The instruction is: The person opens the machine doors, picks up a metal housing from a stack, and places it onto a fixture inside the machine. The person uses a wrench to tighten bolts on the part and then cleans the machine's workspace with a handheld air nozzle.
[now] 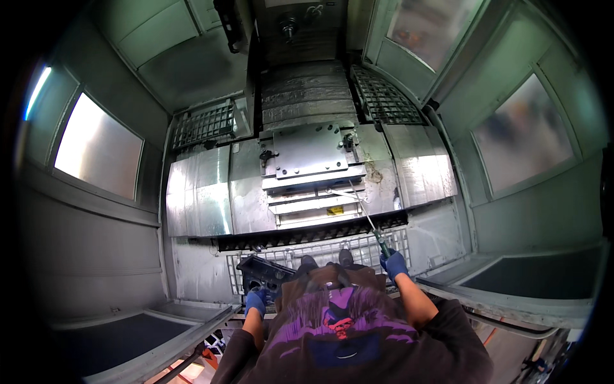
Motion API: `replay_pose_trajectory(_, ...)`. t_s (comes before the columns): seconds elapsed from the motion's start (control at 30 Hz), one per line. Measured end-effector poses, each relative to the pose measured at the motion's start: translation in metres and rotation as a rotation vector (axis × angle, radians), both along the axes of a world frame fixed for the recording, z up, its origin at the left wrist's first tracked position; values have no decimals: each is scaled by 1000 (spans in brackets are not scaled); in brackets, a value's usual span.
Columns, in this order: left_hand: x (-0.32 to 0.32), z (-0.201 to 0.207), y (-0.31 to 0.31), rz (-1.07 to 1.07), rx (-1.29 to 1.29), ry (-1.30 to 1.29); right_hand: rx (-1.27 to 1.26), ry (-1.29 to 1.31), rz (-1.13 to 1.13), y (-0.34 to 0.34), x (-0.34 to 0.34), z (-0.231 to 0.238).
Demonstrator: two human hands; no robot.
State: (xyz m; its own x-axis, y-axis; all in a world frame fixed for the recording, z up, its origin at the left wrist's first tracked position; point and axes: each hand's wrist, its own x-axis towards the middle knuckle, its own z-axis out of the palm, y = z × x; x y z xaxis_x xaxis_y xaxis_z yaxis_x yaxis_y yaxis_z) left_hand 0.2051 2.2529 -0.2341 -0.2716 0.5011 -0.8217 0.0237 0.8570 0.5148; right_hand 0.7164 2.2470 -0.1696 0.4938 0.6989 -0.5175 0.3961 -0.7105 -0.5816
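My right hand (394, 264), in a blue glove, is closed round the green handle of a long thin metal rod (366, 213). The rod slants up and away, its tip by the front edge of a flat metal plate (309, 151) with several bolts and holes. In a blue glove too, my left hand (256, 299) is closed on the near side of a dark metal block (263, 274) with round openings. That block tilts beside my legs at the lower left. What kind of tool the rod belongs to is too small to tell.
Metal covers flank the plate, with the left cover (198, 191) and right cover (419, 163) sloping outward. A spindle (288, 29) sits at the back. Grey walls with windows enclose both sides. Below the bed runs a black toothed strip (313, 235) above a white grating (396, 246).
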Motion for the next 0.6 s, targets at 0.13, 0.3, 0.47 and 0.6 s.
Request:
replay_pose_trajectory(0.13, 15, -6, 6, -88, 94, -127, 93, 18, -38, 6, 23, -31)
replay_pose_trajectory(0.3, 54, 58, 20, 54, 105, -181, 92, 366, -157, 80, 11, 28)
replay_pose_trajectory(0.47, 33, 18, -5, -49, 172, -93, 163, 393, 2, 185, 2, 68)
replay_pose_trajectory(0.6, -25, -28, -45, -1368, 447, 777, -26, 203, 11, 258, -6, 66)
